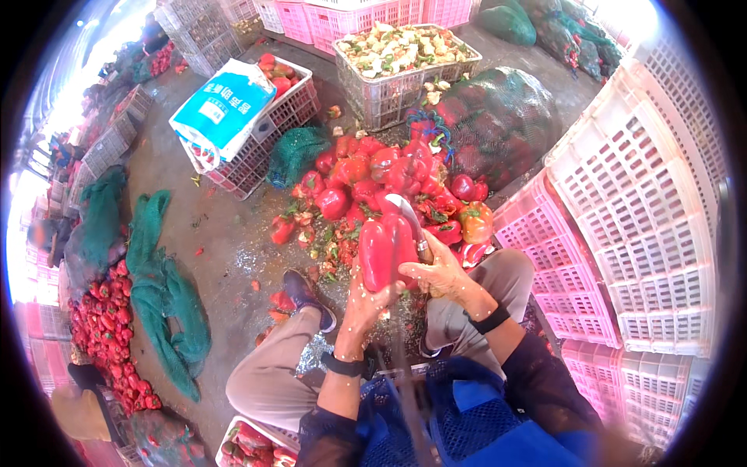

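Observation:
My left hand point(362, 308) is closed round the lower part of a red bell pepper point(377, 257), which stands upright in front of me. My right hand point(447, 274) grips the handle of a knife with a curved blade point(406, 207). The blade points up and to the left, just behind the pepper's top, and I cannot tell whether it touches the pepper. My right thumb reaches toward the pepper's lower right side. Just beyond both hands, a heap of red peppers point(366, 189) lies on the floor among cut scraps and green bits.
Behind the heap stands a crate of pale pepper cores point(405, 50), beside a full mesh sack point(498, 128). A blue and white package point(226, 105) lies on another crate. Pink and white crates point(630, 210) rise at my right. Green netting point(159, 303) lies at left, near more peppers point(105, 319).

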Demonstrator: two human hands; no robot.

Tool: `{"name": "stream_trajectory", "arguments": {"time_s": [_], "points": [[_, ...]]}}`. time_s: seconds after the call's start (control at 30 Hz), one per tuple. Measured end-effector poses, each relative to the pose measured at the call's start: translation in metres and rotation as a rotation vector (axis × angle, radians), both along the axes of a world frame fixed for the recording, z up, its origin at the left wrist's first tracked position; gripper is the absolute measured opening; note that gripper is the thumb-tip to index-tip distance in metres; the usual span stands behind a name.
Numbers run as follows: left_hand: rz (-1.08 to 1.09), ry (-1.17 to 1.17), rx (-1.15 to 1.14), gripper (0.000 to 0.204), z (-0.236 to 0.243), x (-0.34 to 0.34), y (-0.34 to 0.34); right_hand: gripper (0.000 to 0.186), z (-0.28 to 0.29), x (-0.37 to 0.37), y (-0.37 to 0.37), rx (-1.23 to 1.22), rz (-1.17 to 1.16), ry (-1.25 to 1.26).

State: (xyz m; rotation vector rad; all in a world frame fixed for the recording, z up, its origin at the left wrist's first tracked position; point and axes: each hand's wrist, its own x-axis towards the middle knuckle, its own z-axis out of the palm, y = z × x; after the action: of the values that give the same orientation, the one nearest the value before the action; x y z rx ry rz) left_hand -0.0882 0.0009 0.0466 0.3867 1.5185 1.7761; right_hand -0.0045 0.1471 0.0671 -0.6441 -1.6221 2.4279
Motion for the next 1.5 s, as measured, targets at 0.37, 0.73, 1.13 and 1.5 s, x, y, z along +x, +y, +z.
{"name": "stream_trajectory", "arguments": {"time_s": [0.37, 0.73, 1.13, 1.5], "points": [[0.318, -0.242, 0.265, 0.044, -0.025, 0.05, 0.013, 0.03, 0.024, 0.054, -0.02, 0.789, -0.115, -0.118], [0.467, 0.176, -0.031, 0.049, -0.063, 0.074, 0.007, 0.032, -0.011, 0.064, -0.033, 0.897, 0.136, -0.219], [0.581, -0.539, 0.188, 0.033, -0.068, 0.025, -0.009, 0.036, -0.012, 0.117, -0.048, 0.687, 0.162, -0.453], [0.346, -0.13, 0.085, 0.041, -0.018, 0.038, -0.013, 0.058, -0.026, 0.021, -0.015, 0.364, 0.097, -0.023]]}}
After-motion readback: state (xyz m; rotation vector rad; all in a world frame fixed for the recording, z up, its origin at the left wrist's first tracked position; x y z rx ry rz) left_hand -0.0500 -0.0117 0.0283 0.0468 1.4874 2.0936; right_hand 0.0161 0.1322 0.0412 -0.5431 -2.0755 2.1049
